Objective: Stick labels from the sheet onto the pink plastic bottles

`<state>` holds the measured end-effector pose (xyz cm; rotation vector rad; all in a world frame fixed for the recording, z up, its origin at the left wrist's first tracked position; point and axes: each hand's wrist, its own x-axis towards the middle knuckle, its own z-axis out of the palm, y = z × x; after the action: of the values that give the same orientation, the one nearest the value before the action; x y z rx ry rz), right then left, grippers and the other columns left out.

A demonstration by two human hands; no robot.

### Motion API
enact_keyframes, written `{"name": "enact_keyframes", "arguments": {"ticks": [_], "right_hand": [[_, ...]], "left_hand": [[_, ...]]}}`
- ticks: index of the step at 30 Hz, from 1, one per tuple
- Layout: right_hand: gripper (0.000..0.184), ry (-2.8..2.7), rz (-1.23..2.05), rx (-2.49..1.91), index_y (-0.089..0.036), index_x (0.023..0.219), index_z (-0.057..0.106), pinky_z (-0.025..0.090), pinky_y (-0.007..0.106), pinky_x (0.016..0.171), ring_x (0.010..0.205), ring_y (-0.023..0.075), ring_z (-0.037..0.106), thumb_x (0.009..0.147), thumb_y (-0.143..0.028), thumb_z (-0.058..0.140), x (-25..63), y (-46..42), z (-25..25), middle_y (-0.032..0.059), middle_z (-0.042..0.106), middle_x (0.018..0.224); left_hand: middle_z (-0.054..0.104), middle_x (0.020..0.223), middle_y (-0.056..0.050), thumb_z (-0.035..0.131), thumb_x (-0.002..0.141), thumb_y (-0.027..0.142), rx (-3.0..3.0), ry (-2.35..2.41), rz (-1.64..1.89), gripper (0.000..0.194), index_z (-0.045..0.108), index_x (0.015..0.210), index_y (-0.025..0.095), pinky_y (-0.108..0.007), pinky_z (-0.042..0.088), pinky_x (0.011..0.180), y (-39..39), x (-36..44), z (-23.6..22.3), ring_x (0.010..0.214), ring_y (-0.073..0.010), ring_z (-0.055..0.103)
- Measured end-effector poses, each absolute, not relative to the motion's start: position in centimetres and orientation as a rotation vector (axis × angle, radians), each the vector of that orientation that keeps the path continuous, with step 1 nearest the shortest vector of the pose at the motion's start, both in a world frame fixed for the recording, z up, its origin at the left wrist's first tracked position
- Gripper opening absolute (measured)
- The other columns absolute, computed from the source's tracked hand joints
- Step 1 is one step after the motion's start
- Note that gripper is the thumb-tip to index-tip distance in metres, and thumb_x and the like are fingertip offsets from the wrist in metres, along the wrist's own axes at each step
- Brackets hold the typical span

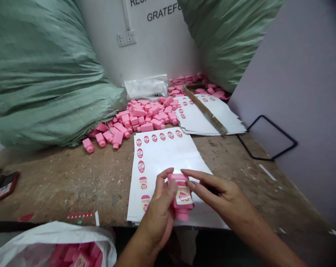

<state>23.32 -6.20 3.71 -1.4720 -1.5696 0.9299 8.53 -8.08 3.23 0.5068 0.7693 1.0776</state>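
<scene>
1. The left hand (159, 202) was closed around a pink plastic bottle (181, 211), with the thumb along one side. The bottle was held in the air, slightly tilted and neck down, over the lower part of a white label sheet (162, 163).
2. The right hand (220, 196) came in from the other side with its fingers stretched out and nearly together. Their tips reached the bottle's upper end without wrapping around it.
3. A printed label (184, 195) sat on the bottle's upward face, and neither hand covered it. This hold looked steady and left that face open to view. Whether the label's edges lay flat was too small to tell.
4. The sheet lay flat on the table (59, 185), with oval labels along its top and left edges. Its lower edge reached the table's front edge.
5. Bare, scarred table lay on both sides of the hands. A pile of pink bottles (142, 118) and a stack of label sheets (209, 120) under a wooden stick (205, 109) lay beyond. Below the front edge, a white plastic bag (53, 241) held more pink bottles.
</scene>
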Motion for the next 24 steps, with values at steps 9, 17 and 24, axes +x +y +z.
{"name": "enact_keyframes", "arguments": {"ticks": [9, 17, 24], "right_hand": [[0.035, -1.908, 0.27, -1.438, -0.027, 0.109, 0.072, 0.038, 0.033, 0.061, 0.062, 0.0176, 0.063, 0.092, -0.041, 0.045, 23.9, -6.6, 2.6, 0.0051, 0.074, 0.08], [0.039, -1.571, 0.95, -1.41, -0.024, 0.106, 0.067, 0.045, 0.027, 0.055, 0.061, 0.0165, 0.058, 0.073, -0.044, 0.067, 22.6, -6.7, 3.2, -0.0018, 0.061, 0.067], [0.027, -1.434, 0.93, -1.389, -0.023, 0.086, 0.065, 0.045, 0.026, 0.054, 0.065, 0.017, 0.06, 0.077, -0.049, 0.064, 24.0, -5.6, 2.4, 0.0005, 0.064, 0.072]], "left_hand": [[0.063, 0.103, -0.005, 0.068, 0.079, 0.026, 0.559, 0.868, 1.073, 0.052, 0.041, 0.123, 0.025, -0.029, 0.047, 0.076, -8.4, 8.5, 3.0, 0.093, -0.018, 0.061], [0.061, 0.101, -0.004, 0.074, 0.067, 0.016, 0.578, 0.903, 1.002, 0.067, 0.039, 0.123, 0.026, -0.028, 0.048, 0.071, -9.2, 9.0, 3.9, 0.076, -0.0128, 0.06], [0.065, 0.111, -0.007, 0.081, 0.057, 0.023, 0.828, 1.141, 0.84, 0.073, 0.048, 0.122, 0.035, -0.033, 0.052, 0.067, -12.3, 1.2, 4.5, 0.092, -0.0272, 0.066]]}}
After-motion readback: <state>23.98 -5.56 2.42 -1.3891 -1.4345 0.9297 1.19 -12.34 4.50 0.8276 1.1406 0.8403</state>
